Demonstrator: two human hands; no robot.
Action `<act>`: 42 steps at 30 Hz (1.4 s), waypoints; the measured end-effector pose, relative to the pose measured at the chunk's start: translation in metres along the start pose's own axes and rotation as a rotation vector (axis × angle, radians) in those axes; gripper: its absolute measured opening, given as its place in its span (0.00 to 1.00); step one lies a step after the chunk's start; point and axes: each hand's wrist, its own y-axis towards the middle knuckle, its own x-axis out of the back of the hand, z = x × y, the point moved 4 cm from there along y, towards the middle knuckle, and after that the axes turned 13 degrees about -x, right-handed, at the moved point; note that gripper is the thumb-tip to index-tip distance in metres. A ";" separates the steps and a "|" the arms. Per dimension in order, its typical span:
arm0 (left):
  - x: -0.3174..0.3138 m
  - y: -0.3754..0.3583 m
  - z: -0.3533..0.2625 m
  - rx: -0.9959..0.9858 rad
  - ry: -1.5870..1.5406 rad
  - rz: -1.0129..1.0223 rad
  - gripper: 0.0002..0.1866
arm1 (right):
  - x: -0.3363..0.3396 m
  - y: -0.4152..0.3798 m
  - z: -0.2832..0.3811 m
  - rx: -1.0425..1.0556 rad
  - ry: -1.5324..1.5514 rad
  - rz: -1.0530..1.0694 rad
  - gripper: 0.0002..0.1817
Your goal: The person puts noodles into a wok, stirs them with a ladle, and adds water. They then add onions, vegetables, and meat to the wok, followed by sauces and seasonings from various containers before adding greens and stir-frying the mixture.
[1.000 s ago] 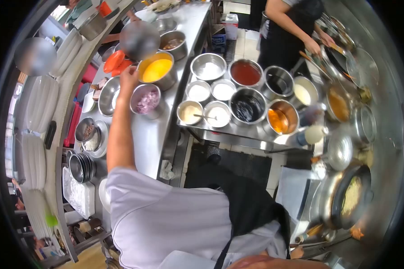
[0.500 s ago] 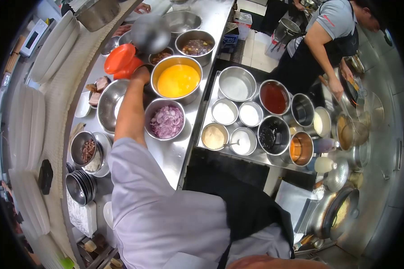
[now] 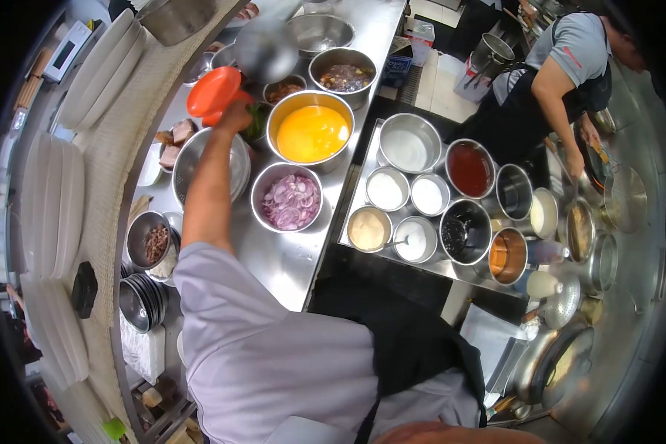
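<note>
My left hand [image 3: 237,115], at the end of an outstretched arm, is over an orange plastic tub whose round orange lid [image 3: 213,91] is tilted up on its left. Its fingers are hidden and blurred, so their grip does not show. Just to the right of the hand sits a container of green leaves [image 3: 257,120]. Beyond that stands a steel pot of yellow liquid [image 3: 311,133], like beaten egg. Nearer me are a pot of sliced red onions [image 3: 290,203] and a steel colander [image 3: 237,166], partly covered by my forearm. My right hand is out of view.
A blurred grey round object [image 3: 266,49] is above the far counter. Several pots of white powders, sauce [image 3: 469,169] and liquids crowd the right-hand counter. A co-worker [image 3: 570,81] works at the stove. Stacked white plates [image 3: 52,207] line the left shelf.
My left hand has moved a little left and up, from over the greens to the orange tub, uncovering the green leaves. The whole view has shifted slightly.
</note>
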 end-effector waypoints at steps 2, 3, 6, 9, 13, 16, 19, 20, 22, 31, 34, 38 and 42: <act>0.002 -0.004 -0.002 -0.029 -0.033 -0.028 0.13 | -0.001 0.001 0.002 0.003 -0.002 0.014 0.14; 0.004 -0.006 -0.004 -0.045 -0.050 -0.042 0.13 | -0.001 0.002 0.003 0.005 -0.003 0.019 0.14; 0.008 -0.007 -0.004 0.103 0.021 -0.009 0.13 | -0.002 0.001 0.004 0.008 -0.002 0.038 0.14; 0.014 -0.012 -0.009 0.047 0.021 0.002 0.13 | -0.004 0.000 0.004 0.009 -0.008 0.056 0.13; 0.009 -0.010 0.003 -0.002 0.010 -0.048 0.14 | -0.006 -0.003 0.002 0.006 -0.011 0.077 0.13; 0.022 -0.016 -0.011 0.025 -0.085 -0.145 0.13 | -0.008 -0.006 0.001 0.004 -0.009 0.090 0.13; 0.031 -0.026 -0.018 0.058 -0.305 -0.239 0.12 | -0.009 -0.007 0.000 -0.001 -0.007 0.101 0.12; 0.038 -0.030 -0.026 0.080 -0.375 -0.282 0.11 | -0.011 -0.008 -0.001 -0.002 -0.007 0.106 0.12; 0.041 -0.034 -0.023 0.138 -0.488 -0.347 0.11 | -0.013 -0.010 -0.001 -0.001 -0.006 0.115 0.12; 0.082 -0.087 -0.087 0.208 -0.820 -0.454 0.13 | -0.018 -0.005 -0.014 0.040 0.023 0.148 0.11; 0.081 -0.123 -0.141 0.049 -0.921 -0.408 0.13 | -0.019 -0.006 -0.029 0.052 0.059 0.152 0.11; 0.055 -0.177 -0.222 0.021 -0.959 -0.236 0.15 | -0.017 -0.008 -0.072 0.053 0.138 0.152 0.10; 0.000 -0.230 -0.318 -0.045 -1.067 -0.057 0.11 | -0.013 -0.020 -0.148 0.008 0.260 0.138 0.10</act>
